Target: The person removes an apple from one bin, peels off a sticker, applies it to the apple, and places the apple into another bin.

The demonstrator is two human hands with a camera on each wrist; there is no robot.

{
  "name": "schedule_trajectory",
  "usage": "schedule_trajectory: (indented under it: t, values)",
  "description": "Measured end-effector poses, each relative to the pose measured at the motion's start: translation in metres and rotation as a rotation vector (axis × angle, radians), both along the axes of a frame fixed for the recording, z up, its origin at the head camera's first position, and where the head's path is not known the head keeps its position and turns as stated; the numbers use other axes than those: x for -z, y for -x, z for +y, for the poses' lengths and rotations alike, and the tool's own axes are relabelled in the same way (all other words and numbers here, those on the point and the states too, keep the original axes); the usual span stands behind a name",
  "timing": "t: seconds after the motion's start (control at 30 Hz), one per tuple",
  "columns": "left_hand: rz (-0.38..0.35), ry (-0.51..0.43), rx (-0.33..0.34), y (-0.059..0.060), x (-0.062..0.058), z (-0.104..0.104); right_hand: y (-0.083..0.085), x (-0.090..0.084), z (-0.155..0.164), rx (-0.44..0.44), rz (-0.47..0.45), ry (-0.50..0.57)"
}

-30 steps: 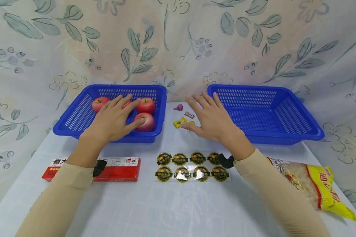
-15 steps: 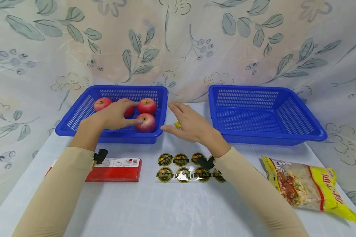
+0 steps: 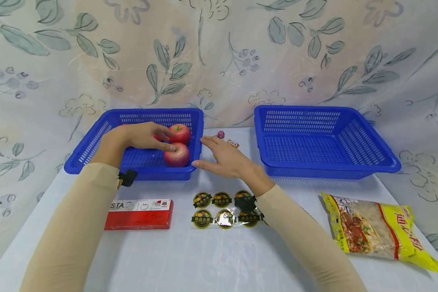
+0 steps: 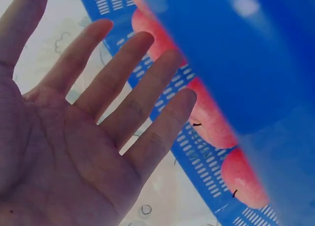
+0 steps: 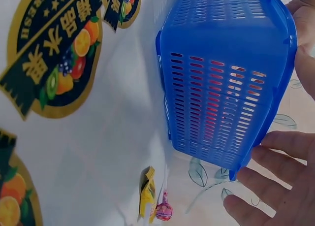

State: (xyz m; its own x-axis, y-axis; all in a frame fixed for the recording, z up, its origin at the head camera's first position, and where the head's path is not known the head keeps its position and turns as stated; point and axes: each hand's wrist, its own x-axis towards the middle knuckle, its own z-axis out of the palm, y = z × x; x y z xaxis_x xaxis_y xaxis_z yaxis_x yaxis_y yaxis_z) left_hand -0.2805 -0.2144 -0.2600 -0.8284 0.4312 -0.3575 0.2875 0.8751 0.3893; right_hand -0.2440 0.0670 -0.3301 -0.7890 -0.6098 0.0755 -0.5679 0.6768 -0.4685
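My left hand reaches over the left blue basket, its fingers near the back right apple and its thumb tip overlapping the front apple. More red apples are partly hidden behind this hand. In the left wrist view the fingers are straight and spread, with the palm bare. My right hand is at the same basket's right rim, thumb and fingers extended. The right wrist view shows those fingertips right at the rim of the slotted basket wall, holding nothing.
A second blue basket stands at right. Between the baskets lie a lollipop, a small wrapped candy and a yellow-wrapped candy. Nearer are a red pasta box, a round-sticker sheet and a yellow-ended food bag.
My right hand has moved left from between the baskets to the left basket's right rim. The left hand has turned from spread over the basket to sideways by the apples.
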Motion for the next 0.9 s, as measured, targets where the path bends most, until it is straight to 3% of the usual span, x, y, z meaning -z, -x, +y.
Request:
schedule_trajectory:
  t: [0.3, 0.5, 0.73, 0.9]
  values:
    - [-0.172, -0.077, -0.064, 0.009, -0.001, -0.002, 0.0, 0.007, 0.0, -0.012, -0.039, 0.065]
    - [-0.156, -0.063, -0.031, 0.018, -0.004, -0.001, 0.0, 0.009, 0.002, -0.004, -0.048, 0.076]
    - [-0.401, -0.046, -0.048, 0.028, 0.003, 0.009, -0.001, 0.01, -0.001, -0.011, -0.064, 0.084]
    - [-0.454, 0.006, -0.089, 0.034, 0.004, 0.021, -0.001, 0.007, -0.001, 0.015, -0.049, 0.064]
